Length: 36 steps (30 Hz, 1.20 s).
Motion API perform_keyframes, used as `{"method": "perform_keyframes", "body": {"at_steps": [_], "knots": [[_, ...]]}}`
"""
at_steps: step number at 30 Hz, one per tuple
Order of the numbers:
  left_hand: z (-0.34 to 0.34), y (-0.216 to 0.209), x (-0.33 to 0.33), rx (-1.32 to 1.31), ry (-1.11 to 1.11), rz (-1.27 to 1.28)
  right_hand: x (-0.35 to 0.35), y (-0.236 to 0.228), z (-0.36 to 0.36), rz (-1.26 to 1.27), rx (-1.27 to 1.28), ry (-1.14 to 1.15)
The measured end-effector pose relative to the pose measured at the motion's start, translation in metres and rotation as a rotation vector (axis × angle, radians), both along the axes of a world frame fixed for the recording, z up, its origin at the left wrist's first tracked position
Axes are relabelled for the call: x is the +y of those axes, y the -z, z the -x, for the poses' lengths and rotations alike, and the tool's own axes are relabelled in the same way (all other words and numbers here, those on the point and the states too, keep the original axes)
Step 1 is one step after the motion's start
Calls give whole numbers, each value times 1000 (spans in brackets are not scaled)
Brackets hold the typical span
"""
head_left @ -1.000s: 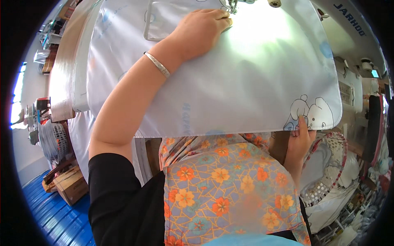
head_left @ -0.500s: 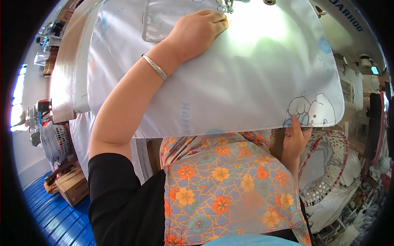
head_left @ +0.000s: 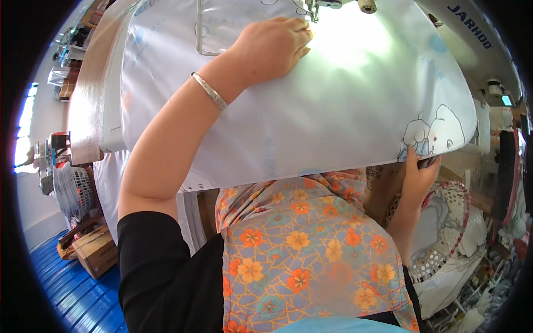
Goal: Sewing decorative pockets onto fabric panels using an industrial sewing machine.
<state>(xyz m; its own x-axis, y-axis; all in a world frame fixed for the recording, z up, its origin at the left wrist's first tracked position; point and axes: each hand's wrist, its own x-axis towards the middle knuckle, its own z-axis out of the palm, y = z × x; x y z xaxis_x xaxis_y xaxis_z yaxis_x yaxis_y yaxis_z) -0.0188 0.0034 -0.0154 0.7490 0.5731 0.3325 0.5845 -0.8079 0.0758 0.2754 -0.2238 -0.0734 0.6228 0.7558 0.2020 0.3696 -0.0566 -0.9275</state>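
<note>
A large white cloth (head_left: 322, 116) with pale blue and grey cartoon prints lies spread under the sewing machine's needle and presser foot (head_left: 315, 11). My left hand (head_left: 275, 49) rests palm down on it just below the foot, fingers stretched forward and partly curled against the cloth. With thumb on top and fingers beneath, my right hand (head_left: 419, 172) pinches the cloth's near right edge by the printed animals (head_left: 438, 133). Left of my left hand, a clear panel with a pale rounded border (head_left: 206, 54) lies on the cloth.
The machine's white arm (head_left: 461, 50) rises at the far right, its lamp lighting the cloth. A dotted basket with a red rim (head_left: 465, 213) stands at the right. At the left are the wooden table edge (head_left: 86, 111), a white basket (head_left: 84, 186) and a cardboard box (head_left: 97, 250).
My right hand has moved right and a little farther away, drawing the cloth's near right corner with it. My left hand stays by the foot, its fingers slightly more apart.
</note>
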Motion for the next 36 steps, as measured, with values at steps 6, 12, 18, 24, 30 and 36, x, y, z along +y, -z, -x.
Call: {"method": "perform_keyframes", "body": {"at_steps": [6, 12, 18, 24, 30, 36], "knots": [[-5, -6, 6, 88, -62, 32, 26, -32, -17, 239, -251, 31], [-8, -6, 10, 105, -96, 49, 71, -48, -41, 412, -528, 24], [-7, -11, 8, 156, -127, 100, 124, -41, -73, 452, -707, -4], [-14, -16, 4, 161, -128, 111, 133, -30, -80, 129, -912, 124], [-10, -15, 5, 162, -136, 100, 2, 4, 36, -116, -519, -337], [-9, -28, 9, 70, 31, 54, -18, 10, 112, 195, 528, -582]]}}
